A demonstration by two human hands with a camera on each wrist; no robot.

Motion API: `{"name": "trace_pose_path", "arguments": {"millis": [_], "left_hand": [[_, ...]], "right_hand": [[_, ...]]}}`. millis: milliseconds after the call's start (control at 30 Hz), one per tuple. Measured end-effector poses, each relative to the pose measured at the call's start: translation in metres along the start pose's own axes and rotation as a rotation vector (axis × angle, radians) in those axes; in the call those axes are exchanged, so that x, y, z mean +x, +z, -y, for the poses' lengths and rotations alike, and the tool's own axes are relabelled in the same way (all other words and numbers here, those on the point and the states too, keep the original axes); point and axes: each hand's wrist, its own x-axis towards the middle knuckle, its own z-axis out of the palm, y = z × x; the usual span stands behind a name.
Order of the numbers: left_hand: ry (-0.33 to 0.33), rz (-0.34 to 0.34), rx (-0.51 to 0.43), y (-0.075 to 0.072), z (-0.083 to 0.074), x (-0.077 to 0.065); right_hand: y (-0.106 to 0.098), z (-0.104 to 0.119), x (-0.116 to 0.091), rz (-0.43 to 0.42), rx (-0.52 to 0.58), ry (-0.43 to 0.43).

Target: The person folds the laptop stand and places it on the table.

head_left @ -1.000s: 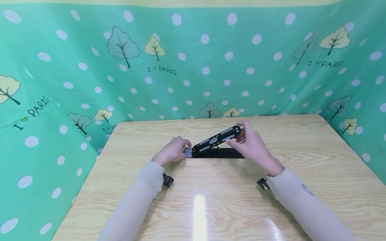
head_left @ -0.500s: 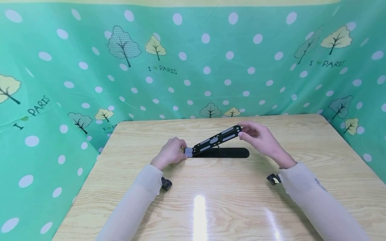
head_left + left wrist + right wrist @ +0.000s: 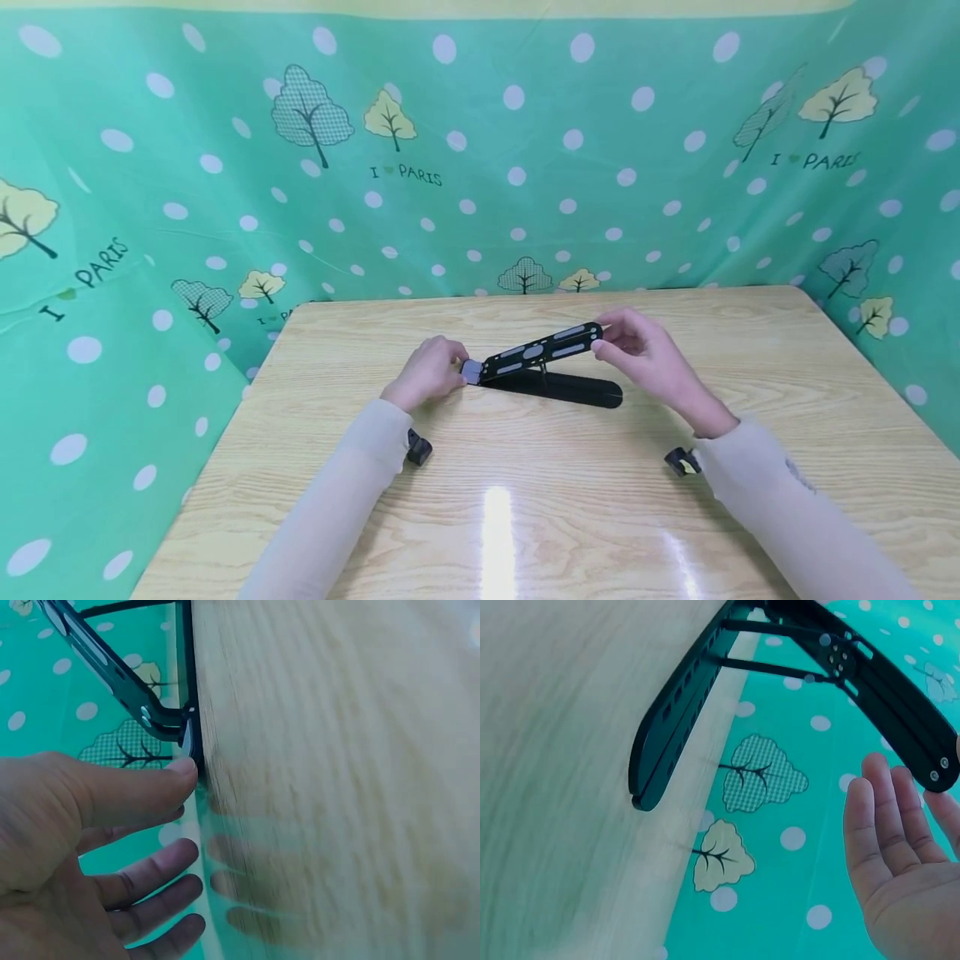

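A black folding laptop stand (image 3: 570, 389) lies on the table, its base flat and its upper arm (image 3: 572, 343), with grey pads, raised at a slant to the right. Thin struts join the two parts in the right wrist view. At the grey hinged end, my left hand (image 3: 427, 375) pinches the stand between thumb and forefinger; its other fingers are spread in the left wrist view. My right hand (image 3: 647, 360) holds the raised tip of the upper arm. In the right wrist view, several fingers (image 3: 889, 817) reach that tip, while the thumb is mostly out of frame.
The wooden table (image 3: 547, 467) runs back to a green dotted curtain (image 3: 480, 150) printed with trees. Small black wrist cameras sit below both cuffs, the left camera (image 3: 418, 448) and the right camera (image 3: 681, 462). A bright reflection streaks the front tabletop.
My right hand has shifted right to the raised tip, uncovering the base's end. The base's right end has swung toward me, and the upper arm's tip has dipped slightly. My left hand stays at the hinge.
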Motion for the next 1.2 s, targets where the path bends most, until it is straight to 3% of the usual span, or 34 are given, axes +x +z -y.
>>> {"name": "trace_pose_path", "arguments": {"millis": [167, 433, 733, 1000, 1200], "left_hand": [[0.002, -0.005, -0.016, 0.0, 0.0, 0.009], [0.026, 0.007, -0.011, -0.001, 0.001, 0.022], [0.102, 0.032, 0.054, -0.002, 0.002, 0.035], [0.143, 0.04, 0.081, -0.001, 0.001, 0.046], [0.154, 0.058, 0.079, -0.003, -0.002, 0.051]], "right_hand": [[0.004, 0.006, -0.006, 0.0, 0.026, 0.001], [0.01, 0.032, -0.017, -0.002, 0.081, -0.011], [0.023, 0.013, -0.021, -0.028, 0.152, -0.026], [0.032, 0.038, -0.03, -0.032, 0.112, 0.023], [0.043, 0.033, -0.033, -0.053, 0.083, 0.011]]}}
